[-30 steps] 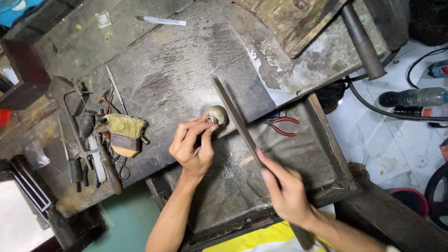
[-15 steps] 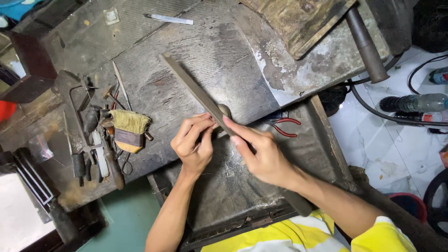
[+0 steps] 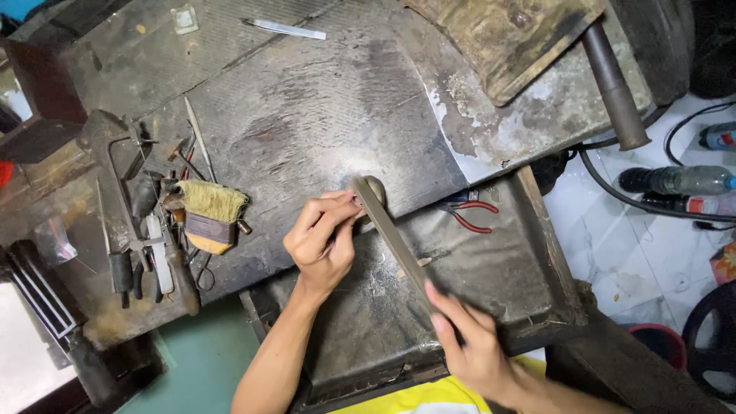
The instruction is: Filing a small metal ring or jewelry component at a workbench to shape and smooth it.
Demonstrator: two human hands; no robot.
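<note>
Flat grey metal file (image 3: 395, 244) lies slanted, tip resting on small round, possibly metal, piece (image 3: 373, 188) at surface (image 3: 307, 123) edge.

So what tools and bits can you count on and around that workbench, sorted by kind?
Flat metal file, held by the right hand: 1
Small round piece, pinched by the left hand: 1
Brush: 1
Red-handled pliers: 1
Plastic bottles: 2, maybe more
Total: 6 clearly seen, not counting the tangled hand tools at left.
</note>
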